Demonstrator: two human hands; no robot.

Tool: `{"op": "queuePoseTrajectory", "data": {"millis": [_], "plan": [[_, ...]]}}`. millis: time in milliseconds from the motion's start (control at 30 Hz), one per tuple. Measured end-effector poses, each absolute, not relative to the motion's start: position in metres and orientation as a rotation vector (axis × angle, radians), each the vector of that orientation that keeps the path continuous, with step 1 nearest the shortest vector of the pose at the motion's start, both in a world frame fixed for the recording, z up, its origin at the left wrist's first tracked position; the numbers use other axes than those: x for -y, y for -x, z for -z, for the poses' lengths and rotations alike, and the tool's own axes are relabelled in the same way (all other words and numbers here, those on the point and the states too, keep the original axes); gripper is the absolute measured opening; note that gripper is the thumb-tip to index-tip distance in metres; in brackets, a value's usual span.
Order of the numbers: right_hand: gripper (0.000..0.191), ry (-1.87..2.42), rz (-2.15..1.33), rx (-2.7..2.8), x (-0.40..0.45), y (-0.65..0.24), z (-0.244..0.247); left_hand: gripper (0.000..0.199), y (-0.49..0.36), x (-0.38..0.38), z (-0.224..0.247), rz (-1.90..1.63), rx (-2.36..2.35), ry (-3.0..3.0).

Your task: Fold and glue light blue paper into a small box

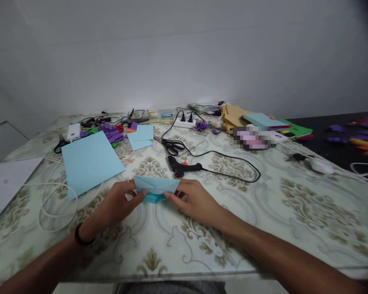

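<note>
Between my two hands is a folded piece of light blue paper [156,184], raised a little off the patterned tablecloth. My left hand [121,200] pinches its left end, thumb on the near side. At the right end my right hand [191,198] grips it the same way, with the fingers behind the paper. A brighter blue fold shows below, between the thumbs. Just beyond the paper lies a black glue gun [184,166] with its cord looped to the right. A large light blue sheet [92,161] rests flat to the left.
Scissors [173,147] lie behind the glue gun, near a white power strip [184,122] with plugs. Small blue squares [140,136] and purple paper pieces [110,134] are at the back left. A white cable [58,183] loops at left. Coloured paper [263,121] is stacked at back right.
</note>
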State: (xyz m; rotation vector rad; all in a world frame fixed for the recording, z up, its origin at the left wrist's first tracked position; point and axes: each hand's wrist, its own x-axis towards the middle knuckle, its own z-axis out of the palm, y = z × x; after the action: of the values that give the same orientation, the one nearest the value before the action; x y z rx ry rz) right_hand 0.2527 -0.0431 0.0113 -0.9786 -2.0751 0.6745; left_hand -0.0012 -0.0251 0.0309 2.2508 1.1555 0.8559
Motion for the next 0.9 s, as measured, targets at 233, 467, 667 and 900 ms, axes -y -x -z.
{"op": "queuePoseTrajectory", "data": {"millis": [233,467,667,900], "plan": [[0.022,1.009,-0.710,2.060,0.044,-0.253,-0.014,0.030,0.003,0.026,-0.031,-0.754,-1.212,-2.218],[0.020,1.023,-0.741,2.067,0.043,-0.253,-0.014,0.028,0.005,0.024,-0.029,-0.716,-1.238,-2.266],[0.028,1.001,-0.699,2.063,0.045,-0.256,-0.021,0.027,0.006,0.031,-0.040,-0.753,-1.159,-2.192],[0.023,0.982,-0.920,1.991,0.047,-0.257,-0.031,0.030,0.013,0.024,-0.033,-0.786,-1.056,-1.851]]}}
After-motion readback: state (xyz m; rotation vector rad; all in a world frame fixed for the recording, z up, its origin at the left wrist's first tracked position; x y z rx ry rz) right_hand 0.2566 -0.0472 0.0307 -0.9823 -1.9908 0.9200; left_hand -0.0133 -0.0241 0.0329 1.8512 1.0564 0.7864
